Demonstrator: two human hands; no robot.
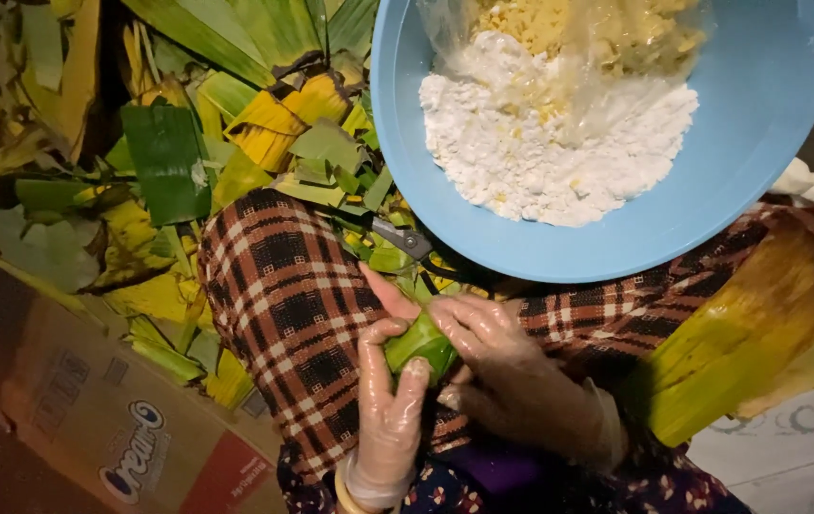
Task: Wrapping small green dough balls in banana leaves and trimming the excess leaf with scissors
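Note:
My left hand (390, 400), in a thin clear glove, wraps around a small green leaf roll (421, 345) held over my lap. My right hand (502, 366), also gloved, presses against the roll from the right, fingers curled on its top. Both hands grip the roll together above the red-and-black checked cloth (283, 295) on my knees. A big blue basin (712, 190) sits just beyond the hands, holding white grated filling (540, 162) and a yellow crumbly mass (569, 29) under clear plastic.
A heap of cut green and yellow leaf strips (188, 162) lies to the left. Scissors (405, 238) rest at the basin's near rim. A yellow-green folded leaf (740, 333) lies on my right knee. A cardboard box (112, 428) stands lower left.

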